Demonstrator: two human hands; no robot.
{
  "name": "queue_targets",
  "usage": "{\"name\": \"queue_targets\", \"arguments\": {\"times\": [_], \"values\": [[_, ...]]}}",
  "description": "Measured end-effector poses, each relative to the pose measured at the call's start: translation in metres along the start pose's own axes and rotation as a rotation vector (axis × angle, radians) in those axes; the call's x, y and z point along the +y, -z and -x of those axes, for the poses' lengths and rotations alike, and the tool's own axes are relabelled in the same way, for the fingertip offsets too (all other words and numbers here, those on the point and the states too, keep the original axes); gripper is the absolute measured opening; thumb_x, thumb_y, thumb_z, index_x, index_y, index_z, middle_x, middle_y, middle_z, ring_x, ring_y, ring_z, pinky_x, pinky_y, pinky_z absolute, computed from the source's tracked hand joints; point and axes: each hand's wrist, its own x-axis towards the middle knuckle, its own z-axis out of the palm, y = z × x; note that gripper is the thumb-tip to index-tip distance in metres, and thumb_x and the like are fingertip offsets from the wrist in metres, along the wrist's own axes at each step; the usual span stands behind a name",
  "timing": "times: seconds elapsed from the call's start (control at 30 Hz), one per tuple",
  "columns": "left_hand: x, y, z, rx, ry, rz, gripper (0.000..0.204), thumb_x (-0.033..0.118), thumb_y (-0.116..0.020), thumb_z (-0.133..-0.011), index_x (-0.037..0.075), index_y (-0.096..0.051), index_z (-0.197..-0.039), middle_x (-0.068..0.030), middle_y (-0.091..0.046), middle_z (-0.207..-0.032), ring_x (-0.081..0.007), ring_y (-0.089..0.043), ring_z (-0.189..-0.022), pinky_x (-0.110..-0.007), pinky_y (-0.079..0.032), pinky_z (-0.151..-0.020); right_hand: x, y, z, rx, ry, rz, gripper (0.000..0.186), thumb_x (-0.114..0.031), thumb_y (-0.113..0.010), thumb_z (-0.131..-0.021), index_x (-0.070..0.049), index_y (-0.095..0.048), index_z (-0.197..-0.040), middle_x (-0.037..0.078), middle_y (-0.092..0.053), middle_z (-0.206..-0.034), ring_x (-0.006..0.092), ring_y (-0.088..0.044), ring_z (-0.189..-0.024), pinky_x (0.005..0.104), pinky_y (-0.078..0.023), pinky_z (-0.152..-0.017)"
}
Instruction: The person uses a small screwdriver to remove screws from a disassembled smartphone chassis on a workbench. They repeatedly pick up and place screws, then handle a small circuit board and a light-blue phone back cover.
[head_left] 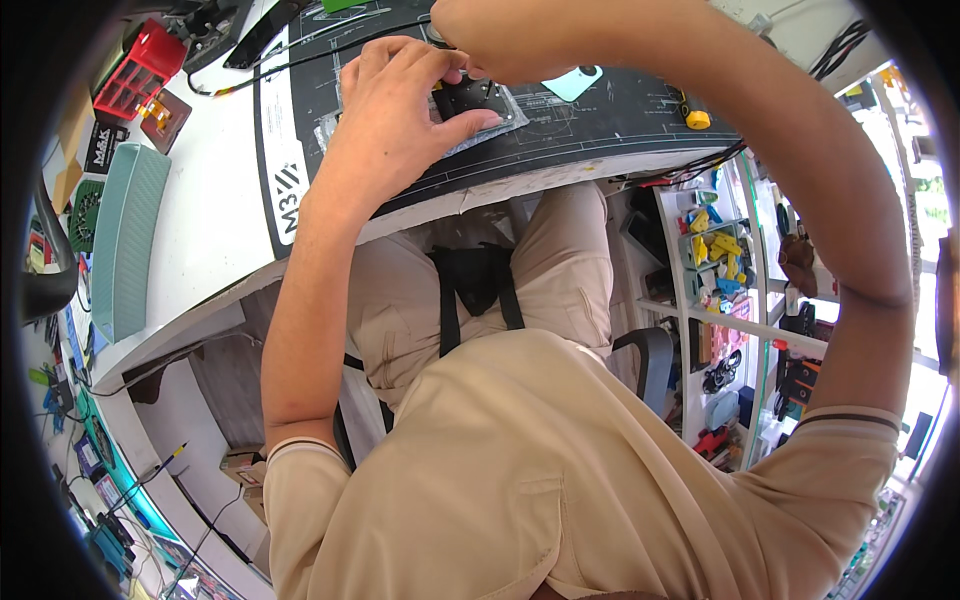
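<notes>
On a dark mat (620,115), the left hand (385,125) pinches a small black part (468,98) at mid-mat; the right hand (490,40), closed above it, seemingly works it; steadiness needed next.

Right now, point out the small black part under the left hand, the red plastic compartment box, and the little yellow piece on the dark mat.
small black part (468,98): head view, its exposed top face.
red plastic compartment box (138,68): head view, its middle.
little yellow piece (698,119): head view, its centre.
</notes>
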Motion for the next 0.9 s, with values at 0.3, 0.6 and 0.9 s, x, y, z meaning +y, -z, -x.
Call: {"name": "queue_targets", "arguments": {"times": [0.3, 0.6, 0.9], "values": [[0.000, 0.000, 0.000, 0.000, -0.009, 0.006, 0.051, 0.046, -0.088, -0.085, 0.012, -0.074, -0.120, -0.0011, -0.070, -0.114, -0.0274, -0.052, -0.131, -0.048, -0.033, -0.116, 0.000, -0.004, -0.010, -0.056, 0.015, 0.100, 0.026, -0.018, -0.076, -0.082, -0.005, -0.083, -0.102, 0.020, -0.079, -0.101, 0.0373, -0.076, -0.097, 0.0463, -0.060, -0.084], [0.003, 0.001, -0.001, -0.008, 0.003, 0.027, 0.049, 0.043, -0.089, -0.083, 0.013, -0.075, -0.120, -0.0006, -0.070, -0.115, -0.0271, -0.053, -0.131, -0.048, -0.033, -0.116, 0.004, -0.003, -0.004, -0.020, 0.020, 0.037, 0.026, -0.020, -0.075, -0.084, -0.007, -0.083, -0.104, 0.019, -0.080, -0.102, 0.0364, -0.077, -0.098, 0.0463, -0.060, -0.083], [0.003, 0.004, -0.003, 0.000, -0.005, 0.059, 0.049, 0.040, -0.091, -0.080, 0.010, -0.073, -0.114, -0.0070, -0.069, -0.124, -0.0326, -0.052, -0.133, -0.048, -0.035, -0.114, -0.003, -0.018, -0.004, 0.079, -0.053, 0.039, 0.024, -0.023, -0.081, -0.091, -0.003, -0.081, -0.103, 0.014, -0.077, -0.095, 0.0281, -0.075, -0.086, 0.0381, -0.059, -0.076]]}}
